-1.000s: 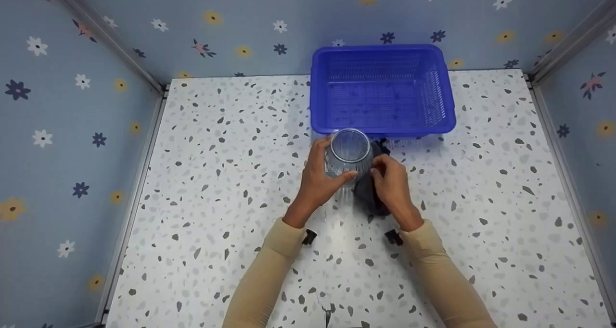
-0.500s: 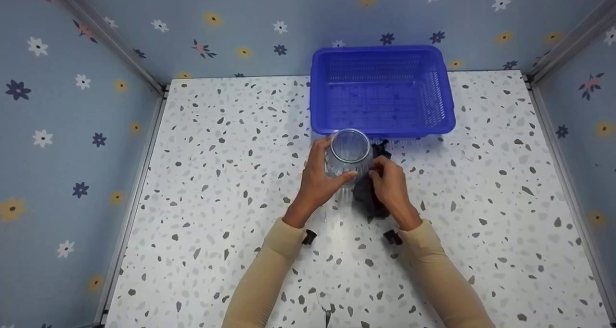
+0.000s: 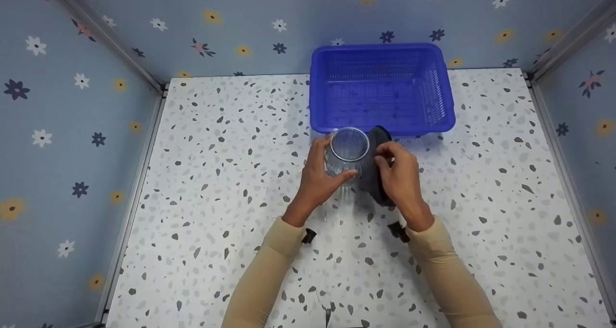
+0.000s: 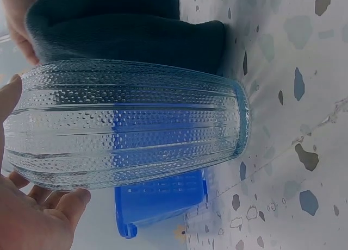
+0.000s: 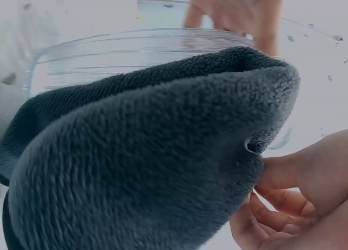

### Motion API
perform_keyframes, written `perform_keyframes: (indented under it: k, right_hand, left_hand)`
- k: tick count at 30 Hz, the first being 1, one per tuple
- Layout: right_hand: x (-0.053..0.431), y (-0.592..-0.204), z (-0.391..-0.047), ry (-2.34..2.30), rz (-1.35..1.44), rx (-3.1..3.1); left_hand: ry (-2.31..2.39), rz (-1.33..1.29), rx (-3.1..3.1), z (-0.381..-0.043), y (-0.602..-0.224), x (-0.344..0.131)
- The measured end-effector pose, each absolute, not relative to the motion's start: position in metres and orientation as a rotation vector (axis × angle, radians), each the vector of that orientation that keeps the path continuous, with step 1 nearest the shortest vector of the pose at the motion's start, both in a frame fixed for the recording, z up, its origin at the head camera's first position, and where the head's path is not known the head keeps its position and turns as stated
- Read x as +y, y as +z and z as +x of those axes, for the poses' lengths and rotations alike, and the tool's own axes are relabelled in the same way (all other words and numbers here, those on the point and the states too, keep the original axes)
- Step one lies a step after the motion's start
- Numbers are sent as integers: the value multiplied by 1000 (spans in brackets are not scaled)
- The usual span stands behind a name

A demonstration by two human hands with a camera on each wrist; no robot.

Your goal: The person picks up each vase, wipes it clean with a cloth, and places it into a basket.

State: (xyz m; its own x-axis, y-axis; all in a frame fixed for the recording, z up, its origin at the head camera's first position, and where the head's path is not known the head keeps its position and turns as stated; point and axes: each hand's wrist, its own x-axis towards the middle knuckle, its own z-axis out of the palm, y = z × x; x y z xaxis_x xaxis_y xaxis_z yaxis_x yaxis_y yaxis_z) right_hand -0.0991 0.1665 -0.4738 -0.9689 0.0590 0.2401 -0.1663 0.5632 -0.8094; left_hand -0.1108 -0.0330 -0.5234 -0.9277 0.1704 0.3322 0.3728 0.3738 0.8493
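A clear ribbed glass jar [image 3: 347,164] stands upright on the speckled table, its round mouth facing up. My left hand [image 3: 321,176] grips it from the left, thumb across the near side and fingers behind. In the left wrist view the glass [image 4: 130,125] shows a bumpy, vertically ribbed wall. Against the jar's right side hangs a dark grey cloth [image 3: 371,174], thick and fuzzy in the right wrist view. My right hand [image 3: 399,174] pinches an edge of this cloth between thumb and fingers. The cloth's fold hides part of the jar there.
A blue plastic basket [image 3: 382,131] with slotted walls stands just behind the jar, against the flowered back wall [image 3: 250,10]. Side walls [image 3: 57,164] close in the speckled table [image 3: 231,183] at left and right.
My right hand has shifted slightly right and up, lifting the cloth so its top now reaches the basket's front rim. My left hand and the jar stay in place.
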Motion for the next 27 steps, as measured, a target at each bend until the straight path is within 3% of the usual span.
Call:
perform_keyframes:
  k: [13, 27]
  right_hand:
    - [160, -460, -97, 1310, 137, -2523]
    - [167, -492, -94, 1306, 78, -2559]
  left_hand:
    - [-1590, -474, -2444, -110, -524, -31]
    - [-1604, -473, -2447, -110, -523, -31]
